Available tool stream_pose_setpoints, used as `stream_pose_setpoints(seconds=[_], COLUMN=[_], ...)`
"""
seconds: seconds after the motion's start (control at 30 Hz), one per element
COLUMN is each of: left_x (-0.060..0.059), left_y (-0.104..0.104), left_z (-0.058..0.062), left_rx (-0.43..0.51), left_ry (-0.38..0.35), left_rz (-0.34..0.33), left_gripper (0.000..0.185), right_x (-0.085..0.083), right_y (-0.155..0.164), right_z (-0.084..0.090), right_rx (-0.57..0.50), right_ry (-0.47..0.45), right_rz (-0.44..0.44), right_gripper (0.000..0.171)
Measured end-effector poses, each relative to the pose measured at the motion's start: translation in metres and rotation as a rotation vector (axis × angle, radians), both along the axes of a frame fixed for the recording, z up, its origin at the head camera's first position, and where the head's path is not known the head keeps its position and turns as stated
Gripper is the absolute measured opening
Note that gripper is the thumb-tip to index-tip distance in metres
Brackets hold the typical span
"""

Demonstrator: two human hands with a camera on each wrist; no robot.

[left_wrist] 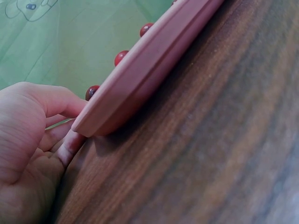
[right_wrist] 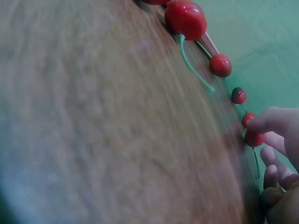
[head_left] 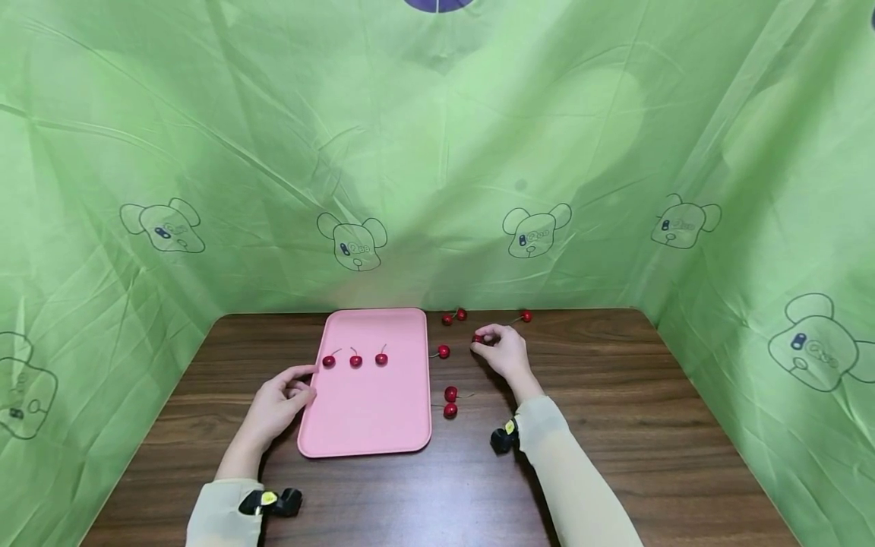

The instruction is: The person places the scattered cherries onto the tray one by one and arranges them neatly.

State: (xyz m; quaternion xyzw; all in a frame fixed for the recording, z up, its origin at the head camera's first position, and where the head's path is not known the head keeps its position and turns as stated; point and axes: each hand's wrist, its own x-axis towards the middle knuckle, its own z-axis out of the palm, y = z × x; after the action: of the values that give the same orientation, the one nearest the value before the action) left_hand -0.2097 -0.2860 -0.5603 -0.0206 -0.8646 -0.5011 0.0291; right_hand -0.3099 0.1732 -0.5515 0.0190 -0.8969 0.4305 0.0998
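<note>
A pink tray (head_left: 369,414) lies on the table, with three red cherries with stems in a row across it, the middle cherry (head_left: 356,362) among them. My left hand (head_left: 270,406) holds the tray's left rim; in the left wrist view its fingers are at the tray's edge. To the right of the tray, my right hand (head_left: 504,351) pinches a red cherry (head_left: 477,339) between thumb and fingertips, close over the table. A single cherry (head_left: 443,352) rests between this hand and the tray. Behind the hand lies another cherry (head_left: 526,316).
Two cherries lie together near the tray's front right side, the nearer cherry (head_left: 450,411) and one just behind it. Another pair, with one cherry (head_left: 447,320) at its left, sits by the back edge. A green printed cloth (head_left: 437,228) encloses the brown wooden table (head_left: 615,425).
</note>
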Motion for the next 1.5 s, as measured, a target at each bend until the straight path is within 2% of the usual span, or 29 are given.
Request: stream_pose_setpoints(seconds=[0.33, 0.83, 1.13, 1.5], left_x=[0.0, -0.002, 0.0, 0.0], left_y=[-0.003, -0.001, -0.001, 0.0], left_z=[-0.004, -0.001, 0.004, 0.002], left_rx=[-0.012, -0.017, -0.004, -0.024], left_ry=[0.004, 0.003, -0.005, -0.01], left_rz=[0.001, -0.002, 0.0, 0.009], left_gripper=[0.04, 0.041, 0.044, 0.041], right_x=[0.006, 0.009, 0.009, 0.012], right_y=[0.001, 0.002, 0.005, 0.01], right_z=[0.005, 0.003, 0.0, 0.001], right_rx=[-0.027, -0.04, -0.109, -0.196], right_ry=[-0.035, -0.069, -0.088, -0.125], right_rz=[0.061, 0.003, 0.006, 0.0], right_gripper=[0.029, 0.023, 0.023, 0.027])
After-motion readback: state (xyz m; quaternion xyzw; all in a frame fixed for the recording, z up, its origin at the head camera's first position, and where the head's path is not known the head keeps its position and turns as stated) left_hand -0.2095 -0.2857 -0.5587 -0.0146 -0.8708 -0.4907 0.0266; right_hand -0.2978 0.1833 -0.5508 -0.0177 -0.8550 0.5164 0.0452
